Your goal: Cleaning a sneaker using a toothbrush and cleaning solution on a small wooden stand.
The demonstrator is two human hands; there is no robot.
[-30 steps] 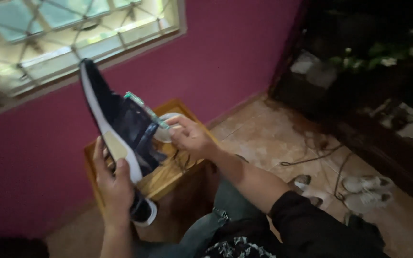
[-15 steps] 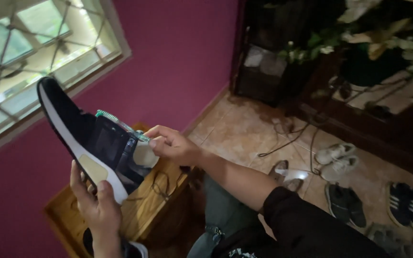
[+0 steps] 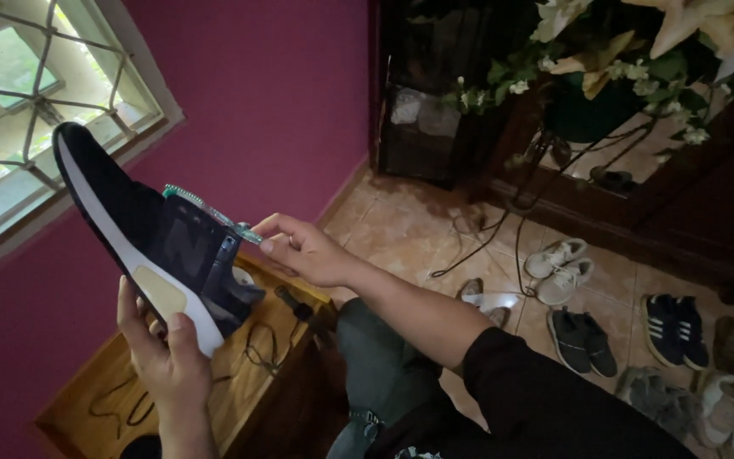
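1. Head view: the left hand [image 3: 163, 357] grips the heel end of one dark navy sneaker [image 3: 142, 234], fingers wrapped around its white sole, holding it up in the air, toe tilted toward the window [image 3: 36, 110]. The sole has a tan patch near the heel.
2. The right hand [image 3: 303, 251] is closed in a pinch on a green toothbrush [image 3: 210, 212], whose head lies against the shoe's upper edge.
3. Just below the shoe stands a wooden stool [image 3: 239, 374]; one dark lace [image 3: 261, 344] lies loose across its top.
4. The person's lap, in dark trousers [image 3: 384, 374], is beside the stool.
5. On the tiled floor [image 3: 401, 221] beyond the forearm lie several pairs: one white pair [image 3: 558, 268], one grey slip-on pair [image 3: 584, 340], one dark pair with white stripes [image 3: 673, 327], and one pair of sandals [image 3: 482, 297]. More worn shoes at the right edge are too blurred to count.
6. Farthest off, a dark cabinet [image 3: 435, 102] stands against the magenta wall [image 3: 282, 93], with white flowers [image 3: 639, 42] above it.
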